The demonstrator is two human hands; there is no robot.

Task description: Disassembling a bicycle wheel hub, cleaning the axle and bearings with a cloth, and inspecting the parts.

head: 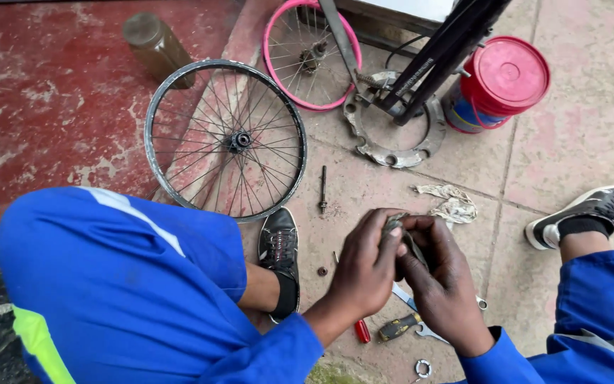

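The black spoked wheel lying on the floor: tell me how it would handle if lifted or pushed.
The black wheel looks stiff, since the rim and spokes appear to be metal. With mostly open space inside, it is probably light for its size. Lying flat, it would likely slide; stood on edge, it could roll.

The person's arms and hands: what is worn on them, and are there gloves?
Both hands, left hand and right hand, are bare, with no gloves. Bright blue long sleeves reach to the wrists, like the blue trousers, which carry a white and a yellow-green stripe.
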